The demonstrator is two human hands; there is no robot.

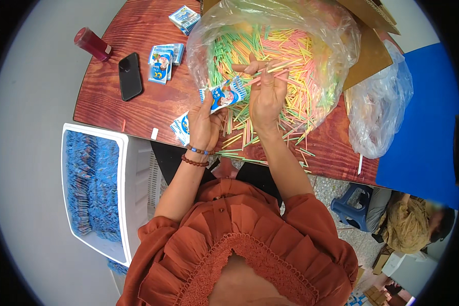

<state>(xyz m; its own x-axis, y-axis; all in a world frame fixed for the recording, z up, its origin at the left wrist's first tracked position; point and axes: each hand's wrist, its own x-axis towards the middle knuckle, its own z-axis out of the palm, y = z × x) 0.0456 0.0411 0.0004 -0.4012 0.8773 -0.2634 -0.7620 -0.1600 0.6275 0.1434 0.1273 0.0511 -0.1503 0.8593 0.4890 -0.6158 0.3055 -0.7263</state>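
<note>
My left hand [203, 126] pinches a small blue-and-white packet [228, 94] at its near end, in front of the bag. A second packet of the same kind [181, 127] shows beside that hand; whether it is held or lies on the table I cannot tell. My right hand [268, 99] grips a few thin pastel sticks [286, 65], pink and yellow, just right of the packet's far end. Beneath and beyond it, a large clear plastic bag [199, 56] lies open, heaped with loose green, yellow and pink sticks [296, 46].
Stray sticks [232, 153] lie along the table's near edge. Stacked packets [161, 64], a black phone [130, 76] and a red cup [93, 44] stand left. A white bin [125, 194] of blue packets is lower left. Cardboard [370, 61] and another plastic bag [380, 102] are right.
</note>
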